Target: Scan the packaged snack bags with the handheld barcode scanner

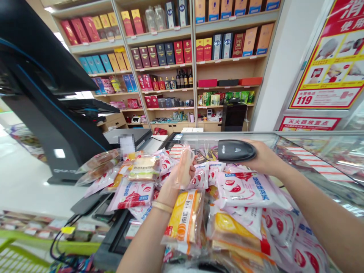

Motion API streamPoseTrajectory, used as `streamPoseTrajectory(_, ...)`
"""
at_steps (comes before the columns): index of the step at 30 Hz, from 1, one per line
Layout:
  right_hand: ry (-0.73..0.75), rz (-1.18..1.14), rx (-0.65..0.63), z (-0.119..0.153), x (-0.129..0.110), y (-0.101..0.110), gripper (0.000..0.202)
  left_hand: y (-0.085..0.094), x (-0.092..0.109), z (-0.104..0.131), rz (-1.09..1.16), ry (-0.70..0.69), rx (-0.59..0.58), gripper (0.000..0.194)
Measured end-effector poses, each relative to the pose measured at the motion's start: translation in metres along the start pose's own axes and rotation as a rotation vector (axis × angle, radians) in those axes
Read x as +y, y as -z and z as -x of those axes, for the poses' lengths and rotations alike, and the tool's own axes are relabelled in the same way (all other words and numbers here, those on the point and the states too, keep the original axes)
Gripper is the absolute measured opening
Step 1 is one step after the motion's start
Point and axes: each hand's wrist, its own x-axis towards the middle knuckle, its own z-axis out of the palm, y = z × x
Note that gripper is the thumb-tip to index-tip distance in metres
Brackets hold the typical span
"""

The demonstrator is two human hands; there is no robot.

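Observation:
A clear-wrapped bread packet (184, 167) is in my left hand (174, 179), its fingers curled round the far side, above the heap. To its right, my right hand (257, 156) grips a black barcode scanner (236, 150), whose head points left. Pink-and-white snack packets (250, 189) with red print are piled below and between both hands. Beside my left wrist lies a yellow-and-orange bread packet (184, 220). Another clear-wrapped bread packet (144, 168) rests on the left of the heap.
At the left stands a large black checkout screen (42, 49) on its stand. Shelves (167, 28) of boxes and bottles rise behind the glass counter (321, 155). A green basket (19, 252) is at the lower left, near black cables (55, 246).

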Motion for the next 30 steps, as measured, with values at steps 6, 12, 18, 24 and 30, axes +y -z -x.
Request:
streamPoseTrajectory(6, -0.037, 0.153, 0.296, 0.035, 0.013, 0.008, 0.029, -0.006, -0.018, 0.009, -0.36, -0.229, 0.112, 0.01)
streamPoseTrajectory(12, -0.106, 0.211, 0.489, 0.071, 0.032, 0.001, 0.019, -0.005, -0.021, 0.015, -0.717, -0.356, 0.13, 0.012)
streamPoseTrajectory(18, -0.178, 0.244, 0.581, 0.089, 0.054, -0.002, 0.029, -0.004, -0.004, 0.026, -0.906, -0.62, 0.369, 0.015)
streamPoseTrajectory(24, -0.297, 0.307, 0.651, 0.099, 0.066, 0.002, 0.035, 0.027, 0.027, 0.055, -1.381, -0.557, 1.209, 0.054)
streamPoseTrajectory(30, -0.311, 0.289, 0.687, 0.099, 0.06, 0.004, 0.038, 0.058, 0.04, 0.064, -1.276, -0.254, 1.276, 0.088)
